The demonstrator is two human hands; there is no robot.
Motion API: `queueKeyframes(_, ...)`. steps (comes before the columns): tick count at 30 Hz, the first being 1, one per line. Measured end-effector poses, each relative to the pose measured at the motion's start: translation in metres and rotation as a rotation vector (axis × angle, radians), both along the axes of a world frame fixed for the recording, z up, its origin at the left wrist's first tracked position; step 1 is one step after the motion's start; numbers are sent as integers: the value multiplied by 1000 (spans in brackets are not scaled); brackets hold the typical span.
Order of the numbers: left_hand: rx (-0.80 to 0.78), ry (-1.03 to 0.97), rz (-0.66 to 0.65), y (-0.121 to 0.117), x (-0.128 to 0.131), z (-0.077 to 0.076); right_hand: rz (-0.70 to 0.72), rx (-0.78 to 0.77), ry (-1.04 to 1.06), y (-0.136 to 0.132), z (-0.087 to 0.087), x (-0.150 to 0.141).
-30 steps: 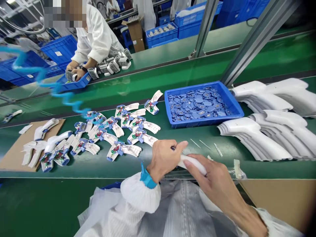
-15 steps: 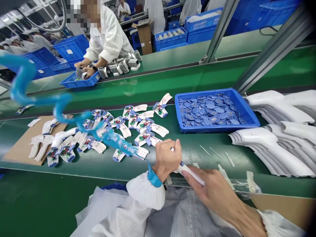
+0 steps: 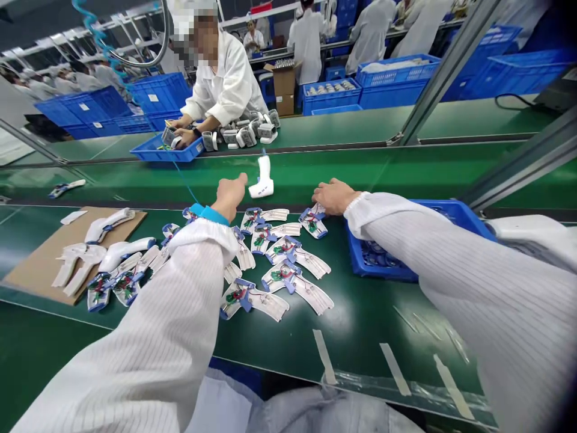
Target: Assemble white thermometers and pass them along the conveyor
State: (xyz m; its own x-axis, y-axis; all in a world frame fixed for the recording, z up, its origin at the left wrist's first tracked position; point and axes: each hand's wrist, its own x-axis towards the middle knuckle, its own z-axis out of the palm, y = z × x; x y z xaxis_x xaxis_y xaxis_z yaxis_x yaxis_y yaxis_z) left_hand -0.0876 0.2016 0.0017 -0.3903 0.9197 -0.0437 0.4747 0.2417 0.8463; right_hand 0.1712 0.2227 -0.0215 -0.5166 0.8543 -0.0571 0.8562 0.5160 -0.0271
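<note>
On the green conveyor belt lies a closed white gun-shaped thermometer [image 3: 261, 178] with blue buttons. Just left of it, apart from it, is my left hand [image 3: 230, 193], holding nothing, with a finger stretched out. My right hand [image 3: 334, 196] reaches to the back of the work surface, its fingers curled over the handle of an open thermometer half [image 3: 314, 225] with a circuit board and wires; the grip itself is partly hidden. More open thermometer halves [image 3: 297, 264] with red and green parts lie in front of and between my arms.
A blue tray [image 3: 383, 273] of blue oval parts sits partly under my right forearm. White shells [image 3: 532, 231] are stacked at right. At left, cardboard [image 3: 40, 264] carries white shells. Tape strips [image 3: 394, 368] mark the front edge. Across the belt a co-worker [image 3: 225, 78] handles grey-white parts over a blue bin.
My hands held a white thermometer together near the front edge; now a closed one lies on the belt. Both arms have stretched forward, the right hand onto an open half. The view has shifted.
</note>
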Motion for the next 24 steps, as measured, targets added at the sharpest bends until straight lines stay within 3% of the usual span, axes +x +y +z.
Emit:
queueKeyframes(2, -21, 10, -11, -19, 4, -7, 30, 33, -5, -1, 12, 1)
queueKeyframes(4, -10, -21, -130, -44, 14, -12, 34, 94, 20, -16, 31, 9)
queueKeyframes(6, 48, -98, -315, -70, 33, -15, 19, 157, 52, -45, 45, 20)
queueKeyframes(8, 121, -197, -471, -97, 57, -18, -3, 168, 108, -85, 48, 33)
queueKeyframes(11, 157, -276, -604, -138, 93, -24, -59, 36, 413, -154, 32, 50)
queueKeyframes(13, 132, -216, -655, -165, 111, -30, -116, 10, 660, -197, 17, 56)
queueKeyframes(16, 126, -27, -732, -199, 128, -36, -170, 208, 750, -245, 4, 58)
queueKeyframes(20, 49, 83, -840, -226, 143, -39, -204, 414, 663, -280, 7, 68)
queueKeyframes(22, -49, 30, -822, -231, 147, -42, -351, 341, 720, -289, 2, 82)
queueKeyframes(24, -142, -146, -787, -233, 148, -49, -554, 200, 732, -294, -16, 98)
